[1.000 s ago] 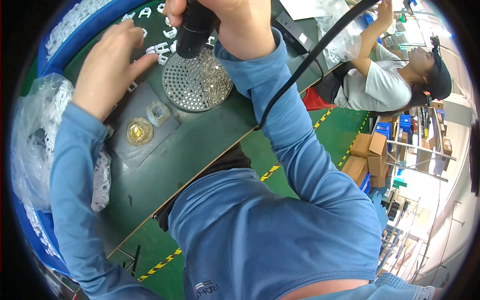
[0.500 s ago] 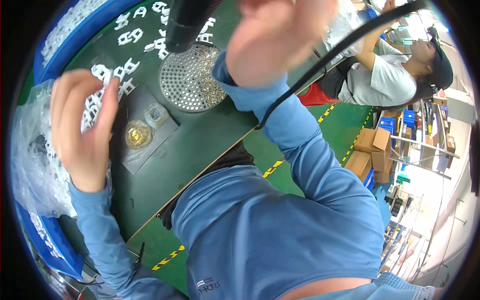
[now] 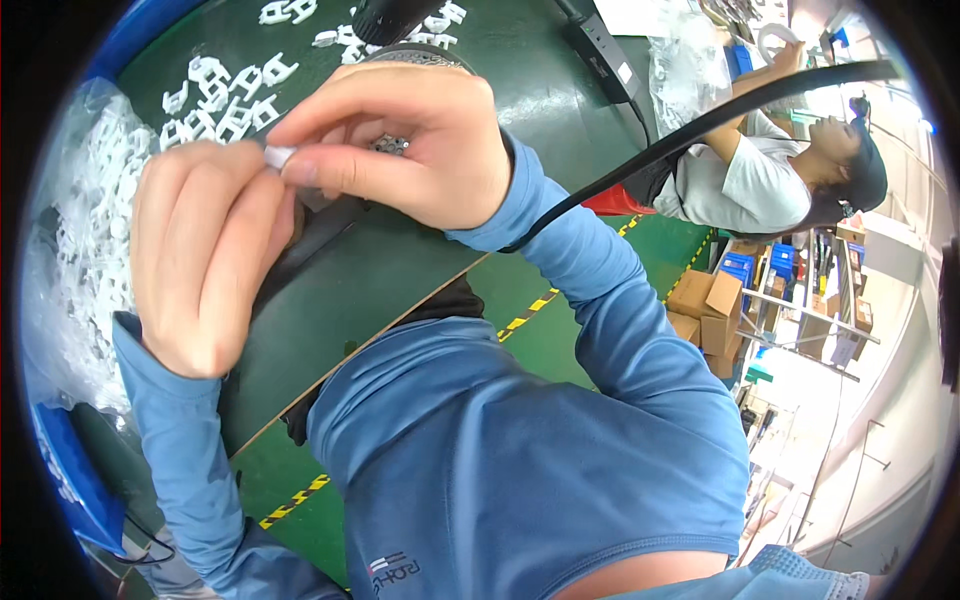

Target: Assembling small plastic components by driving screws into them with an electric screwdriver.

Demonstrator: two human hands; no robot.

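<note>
A small white plastic part (image 3: pixel 278 156) shows between the fingertips of both hands, over the near side of the green table. My left hand (image 3: pixel 205 250) has its fingers curled in around the part, and they hide most of it. My right hand (image 3: pixel 425 145) pinches the part's visible end between thumb and forefinger. Beneath and behind my right hand lies the round perforated metal tray (image 3: pixel 425 52), largely covered. Some small metal pieces (image 3: pixel 390 145) in it show through the gap in my fingers. Several white plastic clips (image 3: pixel 235 100) are scattered on the table beyond my hands.
A black cylindrical tool (image 3: pixel 392 18) hangs above the tray. A clear bag of white parts (image 3: pixel 90 210) lies at the left beside a blue bin (image 3: pixel 75 490). A black cable (image 3: pixel 690 135) crosses over my right forearm. Another person (image 3: pixel 750 165) sits at the right.
My right hand has come down and left from near the black tool to meet my left hand at the white part. My left hand has turned inward, its fingers closing together.
</note>
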